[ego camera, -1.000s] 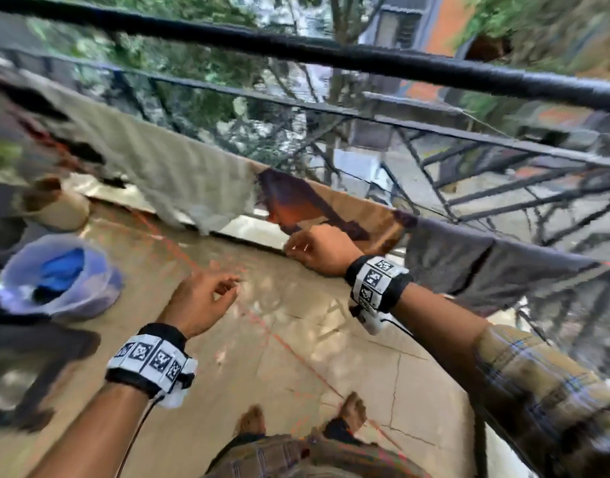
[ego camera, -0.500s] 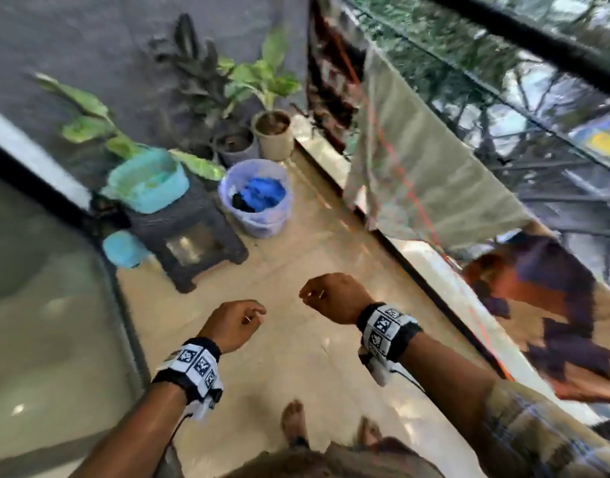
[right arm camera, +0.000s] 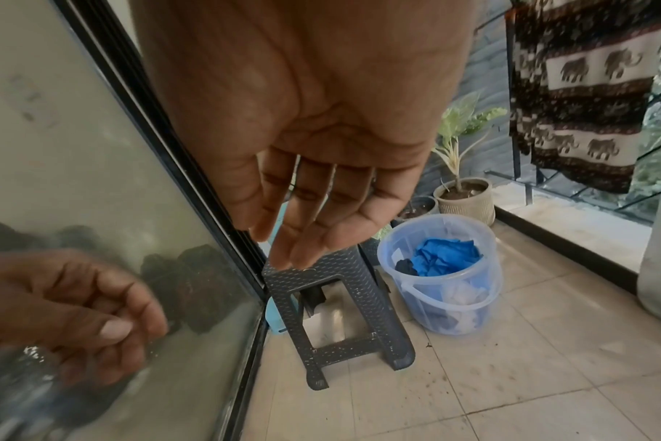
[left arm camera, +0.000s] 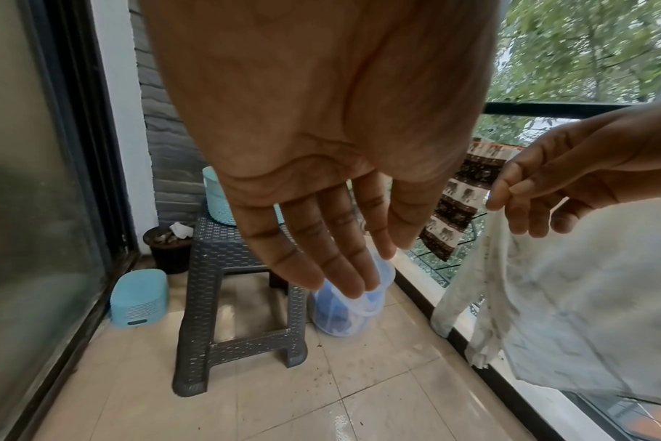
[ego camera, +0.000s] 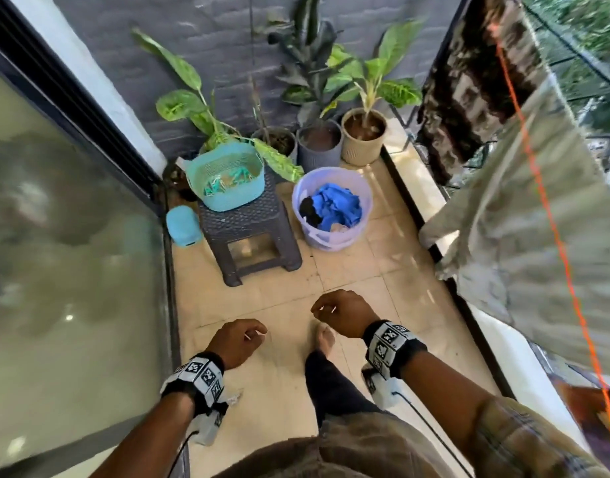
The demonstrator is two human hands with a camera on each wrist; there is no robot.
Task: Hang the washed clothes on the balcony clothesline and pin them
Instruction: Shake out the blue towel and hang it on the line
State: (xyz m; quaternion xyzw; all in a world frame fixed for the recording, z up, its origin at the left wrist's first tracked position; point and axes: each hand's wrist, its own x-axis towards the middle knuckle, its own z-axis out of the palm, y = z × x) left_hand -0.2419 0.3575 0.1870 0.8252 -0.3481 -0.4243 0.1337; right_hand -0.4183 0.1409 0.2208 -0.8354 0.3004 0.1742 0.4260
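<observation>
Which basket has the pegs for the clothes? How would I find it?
Look by the dark grey wall with potted plants. A dark woven-look plastic stool stands there, and on it sits the turquoise mesh basket, unlike the lilac bucket on the floor.

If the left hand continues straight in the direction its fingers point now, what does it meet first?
Probably the dark woven stool carrying the teal basket: the left hand, open and empty, points toward it over bare floor. Depth is unclear, so the lilac bucket beside it is possible.
</observation>
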